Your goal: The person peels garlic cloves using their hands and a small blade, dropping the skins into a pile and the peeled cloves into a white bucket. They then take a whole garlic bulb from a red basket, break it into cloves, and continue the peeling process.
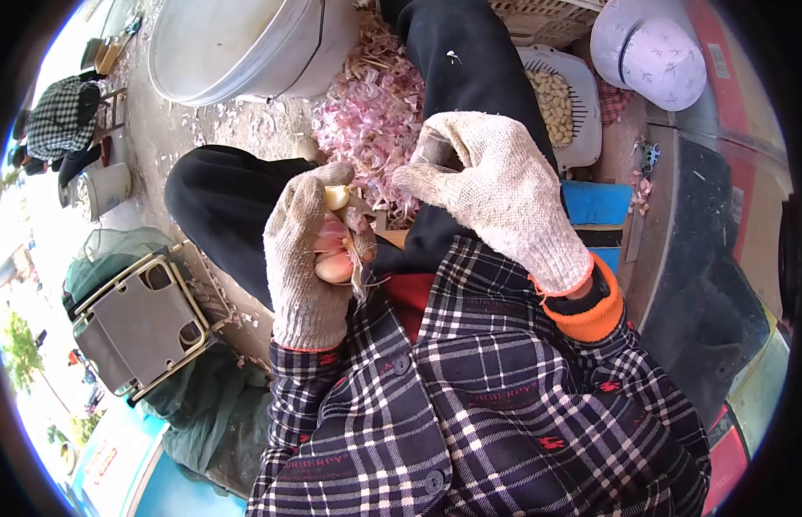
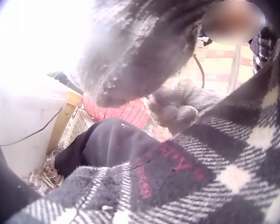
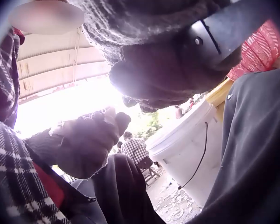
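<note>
My gloved left hand [image 1: 299,250] grips a partly peeled garlic bulb [image 1: 333,254] with pink-skinned cloves and a loose strip of skin hanging from it. A bare yellowish clove [image 1: 336,197] shows between the thumb and fingers at the top of that hand. To its right, apart from the garlic, my gloved right hand [image 1: 508,185] curls thumb and fingers round a dark, flat tool [image 3: 214,39] with a small bright spot; its full shape is hidden. In the left wrist view the blurred glove covers the garlic.
Pink garlic skins [image 1: 375,112] are heaped on the ground between the knees. Beyond stands a large white bucket [image 1: 246,52]. A white basket [image 1: 582,112] of peeled cloves stands past the right knee. At left are a folding chair [image 1: 146,323] and another person [image 1: 60,116].
</note>
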Action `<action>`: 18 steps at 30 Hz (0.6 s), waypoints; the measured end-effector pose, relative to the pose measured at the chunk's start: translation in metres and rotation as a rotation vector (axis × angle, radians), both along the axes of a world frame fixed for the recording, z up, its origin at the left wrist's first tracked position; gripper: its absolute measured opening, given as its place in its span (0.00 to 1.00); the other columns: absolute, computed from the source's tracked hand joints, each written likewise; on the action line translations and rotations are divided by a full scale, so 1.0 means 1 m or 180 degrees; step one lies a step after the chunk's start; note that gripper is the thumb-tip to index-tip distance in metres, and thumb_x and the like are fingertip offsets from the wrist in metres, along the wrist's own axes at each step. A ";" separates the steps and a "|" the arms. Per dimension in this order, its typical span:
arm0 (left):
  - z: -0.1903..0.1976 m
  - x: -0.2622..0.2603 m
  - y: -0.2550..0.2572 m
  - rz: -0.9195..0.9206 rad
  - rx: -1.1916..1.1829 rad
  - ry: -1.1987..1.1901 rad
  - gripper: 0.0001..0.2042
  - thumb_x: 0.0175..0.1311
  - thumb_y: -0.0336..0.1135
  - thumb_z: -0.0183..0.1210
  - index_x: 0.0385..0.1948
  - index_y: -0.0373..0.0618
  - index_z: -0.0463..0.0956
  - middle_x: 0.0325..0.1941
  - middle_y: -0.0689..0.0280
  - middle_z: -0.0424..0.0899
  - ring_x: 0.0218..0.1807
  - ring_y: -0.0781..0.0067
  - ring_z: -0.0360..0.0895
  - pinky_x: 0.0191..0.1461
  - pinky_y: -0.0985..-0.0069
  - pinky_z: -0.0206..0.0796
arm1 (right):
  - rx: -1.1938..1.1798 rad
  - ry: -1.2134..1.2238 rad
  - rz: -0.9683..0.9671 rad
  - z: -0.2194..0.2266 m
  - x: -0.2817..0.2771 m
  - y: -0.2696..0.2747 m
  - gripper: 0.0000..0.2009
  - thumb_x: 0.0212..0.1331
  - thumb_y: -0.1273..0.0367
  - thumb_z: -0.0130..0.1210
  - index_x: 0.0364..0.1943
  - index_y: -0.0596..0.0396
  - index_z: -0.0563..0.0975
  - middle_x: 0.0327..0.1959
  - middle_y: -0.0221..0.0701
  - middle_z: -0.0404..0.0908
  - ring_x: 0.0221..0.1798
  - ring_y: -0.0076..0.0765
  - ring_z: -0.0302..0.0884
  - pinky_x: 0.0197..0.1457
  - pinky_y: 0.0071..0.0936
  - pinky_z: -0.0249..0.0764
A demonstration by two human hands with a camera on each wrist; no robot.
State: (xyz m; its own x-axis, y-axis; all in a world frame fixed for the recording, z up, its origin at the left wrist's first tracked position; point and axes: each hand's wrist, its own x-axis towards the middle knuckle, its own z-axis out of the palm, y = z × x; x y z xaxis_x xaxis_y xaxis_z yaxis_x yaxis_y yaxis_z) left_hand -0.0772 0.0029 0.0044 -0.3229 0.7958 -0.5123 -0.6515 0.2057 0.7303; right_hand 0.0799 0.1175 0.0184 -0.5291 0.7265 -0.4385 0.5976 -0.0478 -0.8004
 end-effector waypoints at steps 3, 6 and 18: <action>0.005 0.003 0.005 -0.0173 -0.0089 0.0314 0.14 0.71 0.38 0.54 0.46 0.35 0.74 0.31 0.64 0.80 0.28 0.78 0.78 0.28 0.83 0.70 | -0.0473 0.0579 -0.0144 -0.001 -0.011 -0.008 0.09 0.57 0.67 0.65 0.36 0.57 0.80 0.20 0.23 0.74 0.23 0.13 0.67 0.26 0.18 0.64; 0.004 0.008 0.013 0.0040 -0.0133 0.0623 0.11 0.70 0.33 0.55 0.46 0.35 0.74 0.35 0.63 0.80 0.32 0.78 0.79 0.34 0.83 0.71 | -0.0069 0.0613 0.0302 -0.001 -0.020 -0.012 0.13 0.56 0.64 0.67 0.38 0.57 0.80 0.19 0.23 0.72 0.23 0.13 0.67 0.25 0.18 0.64; 0.007 0.003 0.024 -0.0928 -0.0174 0.0837 0.27 0.74 0.49 0.48 0.60 0.32 0.66 0.47 0.57 0.81 0.43 0.73 0.80 0.47 0.80 0.73 | 0.0012 0.1687 -0.0542 -0.024 -0.014 -0.014 0.10 0.57 0.70 0.65 0.39 0.60 0.81 0.31 0.27 0.82 0.31 0.22 0.79 0.35 0.20 0.75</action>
State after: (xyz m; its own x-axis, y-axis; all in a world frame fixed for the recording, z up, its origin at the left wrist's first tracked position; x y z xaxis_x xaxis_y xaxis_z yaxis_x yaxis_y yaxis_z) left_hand -0.0747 0.0268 0.0111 -0.2133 0.8473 -0.4863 -0.3522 0.3976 0.8473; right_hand 0.0663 0.1035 -0.0060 -0.5516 0.8220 -0.1416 0.0973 -0.1052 -0.9897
